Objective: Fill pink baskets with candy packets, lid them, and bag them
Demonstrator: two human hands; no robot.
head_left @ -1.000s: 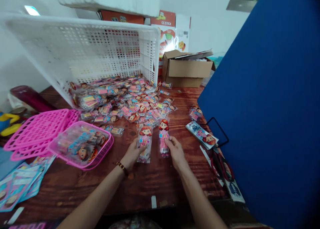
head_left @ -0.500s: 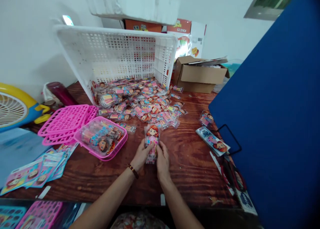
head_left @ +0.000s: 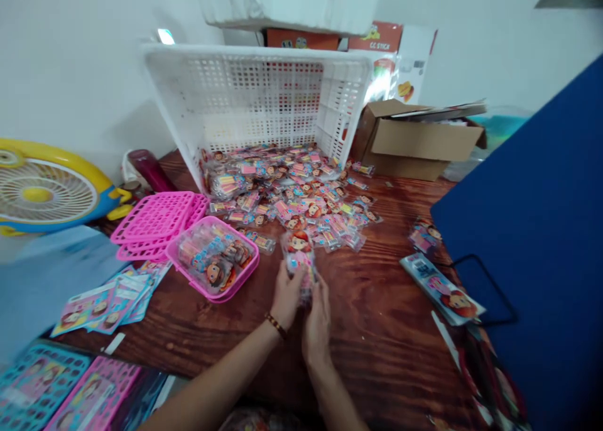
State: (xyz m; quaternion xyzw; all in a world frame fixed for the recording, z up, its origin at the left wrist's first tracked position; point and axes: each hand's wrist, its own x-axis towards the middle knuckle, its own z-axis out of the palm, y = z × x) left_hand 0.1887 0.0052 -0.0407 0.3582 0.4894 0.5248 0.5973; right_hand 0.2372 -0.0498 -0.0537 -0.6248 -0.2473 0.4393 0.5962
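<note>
A small clear packet (head_left: pixel 299 245) printed with a red-haired cartoon girl stands out between my two hands over the wooden table. My left hand (head_left: pixel 285 296) is closed around its lower left side, thumb across the front. On the other side, my right hand (head_left: pixel 318 327) has its fingers pressed against the packet's lower right edge. To the left of my hands is a pink basket (head_left: pixel 238 286) with several similar packets in it. Beyond them, many loose packets (head_left: pixel 308 208) spill from a white plastic crate (head_left: pixel 174 110) lying on its side.
Pink lattice lids (head_left: pixel 153 217) and printed cards (head_left: pixel 106 305) lie to the left, near a yellow-and-blue fan (head_left: pixel 42 192). An open cardboard box (head_left: pixel 414 142) stands at the back right. Right of me are flat printed pouches (head_left: pixel 443 289) and a blue panel (head_left: pixel 541 242).
The view has swung left, so things appear further right. Both hands still hold the packet, and my right hand has turned more edge-on and closer to the left.
</note>
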